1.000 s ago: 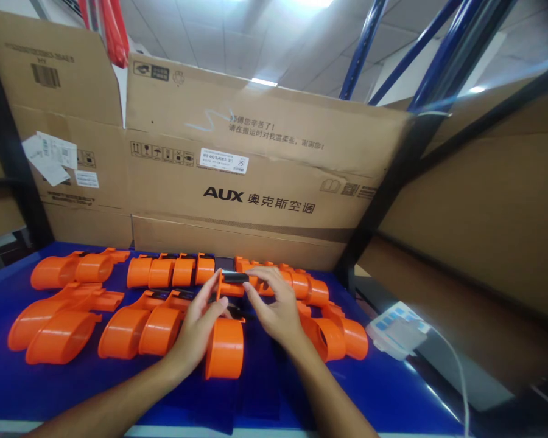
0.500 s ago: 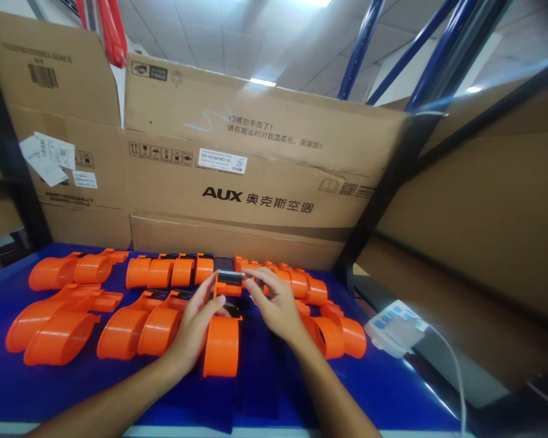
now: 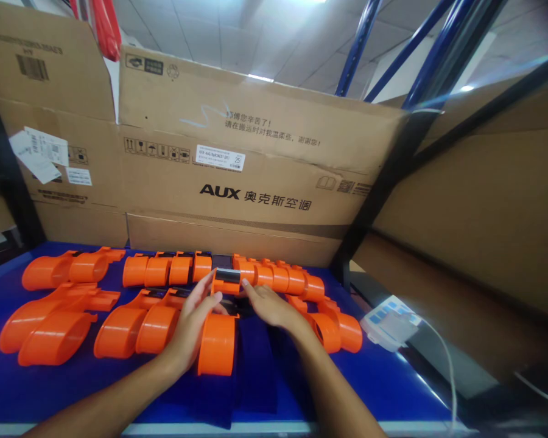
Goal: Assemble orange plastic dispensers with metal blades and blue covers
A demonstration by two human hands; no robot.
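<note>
My left hand (image 3: 192,319) is closed around the side of an orange tape dispenser (image 3: 227,287). A black strip with a pale toothed edge faces me on its top. The round orange body (image 3: 217,347) below looks like part of the same dispenser, though the join is hidden. My right hand (image 3: 268,303) is at the dispenser's right end, back of the hand upward, one fingertip against the edge by the black strip. Its other fingers curl underneath, mostly out of sight. Dark blue flat strips (image 3: 258,371) lie below my hands.
Several more orange dispensers stand in rows to the left (image 3: 57,337) and right (image 3: 347,331) on the blue table surface (image 3: 141,395). A cardboard sheet (image 3: 256,158) walls off the back. At the right lie a clear-and-blue plastic case (image 3: 390,322) and a white cable (image 3: 450,365) beside a dark post (image 3: 369,201).
My right hand has turned more palm-down and its fingers have dropped lower beside the dispenser. The left hand keeps its hold. The whole view has shifted slightly.
</note>
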